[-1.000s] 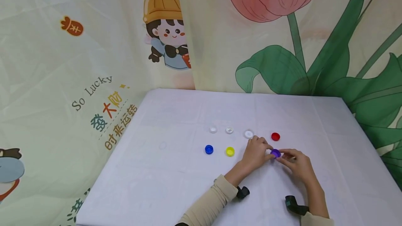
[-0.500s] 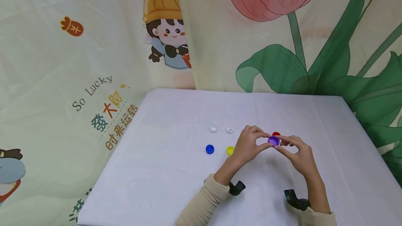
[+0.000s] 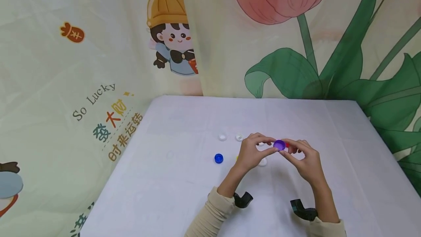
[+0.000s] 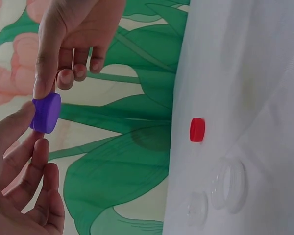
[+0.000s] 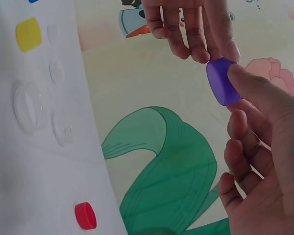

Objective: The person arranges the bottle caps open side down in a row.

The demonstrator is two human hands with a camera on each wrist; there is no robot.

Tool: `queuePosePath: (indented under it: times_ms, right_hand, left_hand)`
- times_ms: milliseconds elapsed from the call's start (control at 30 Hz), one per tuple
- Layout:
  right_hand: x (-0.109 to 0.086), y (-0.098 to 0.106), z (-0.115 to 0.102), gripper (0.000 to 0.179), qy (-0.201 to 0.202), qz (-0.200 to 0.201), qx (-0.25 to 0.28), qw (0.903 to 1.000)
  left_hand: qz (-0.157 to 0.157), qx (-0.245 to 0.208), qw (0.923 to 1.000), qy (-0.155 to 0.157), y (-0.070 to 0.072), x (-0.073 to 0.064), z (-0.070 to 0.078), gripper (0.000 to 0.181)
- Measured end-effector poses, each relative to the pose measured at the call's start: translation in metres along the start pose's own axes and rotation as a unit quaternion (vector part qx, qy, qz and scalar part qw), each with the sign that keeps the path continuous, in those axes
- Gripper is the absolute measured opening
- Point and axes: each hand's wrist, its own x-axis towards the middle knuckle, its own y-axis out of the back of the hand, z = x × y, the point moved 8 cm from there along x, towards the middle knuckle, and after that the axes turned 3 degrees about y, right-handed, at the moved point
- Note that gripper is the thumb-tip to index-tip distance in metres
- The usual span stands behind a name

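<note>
A purple bottle cap (image 3: 279, 145) is held up off the table between both hands. My left hand (image 3: 251, 151) pinches one side of it between thumb and fingers. The opposite side is pinched by my right hand (image 3: 306, 160), whose other fingers curl loosely behind. In the left wrist view the cap (image 4: 47, 113) stands on edge, both thumbs on its rim. Behind the right fingers a red cap (image 3: 287, 145) is partly covered; the right wrist view shows that red cap (image 5: 85, 216) whole, lying on the table.
On the white table (image 3: 158, 200) lie a blue cap (image 3: 218, 158), a yellow cap (image 5: 28, 34) mostly hidden by the left hand in the head view, and several clear caps or rings, among them a larger clear ring (image 5: 28, 107). A printed curtain hangs behind.
Both hands have lifted the purple cap from near the tabletop and drawn it somewhat left. A clear piece below the left hand has come into sight. The head view has shifted slightly.
</note>
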Motion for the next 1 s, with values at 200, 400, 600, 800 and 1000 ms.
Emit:
queuePosePath:
  times_ms: [200,400,600,800,1000]
  right_hand:
    - [-0.001,0.000,-0.010,0.037,-0.006,0.000,-0.019,0.9998]
    - [-0.004,-0.005,0.006,0.040,0.010,0.006,0.000,0.9999]
    - [0.004,-0.001,-0.025,0.036,0.017,-0.007,-0.018,0.9997]
    - [0.001,-0.004,-0.015,0.040,0.033,0.000,-0.004,0.9994]
    - [0.005,-0.003,-0.032,0.036,0.015,-0.020,-0.036,0.9990]
  left_hand:
    - [-0.011,-0.021,0.9995,0.019,0.000,-0.002,-0.004,0.030]
    - [-0.032,-0.113,0.9826,0.144,-0.003,-0.006,-0.025,0.031]
    - [-0.076,-0.197,0.9348,0.285,-0.015,-0.014,-0.046,0.030]
    - [-0.100,-0.195,0.9258,0.308,-0.016,-0.016,-0.046,0.030]
    - [-0.104,-0.199,0.9291,0.294,-0.016,-0.016,-0.044,0.026]
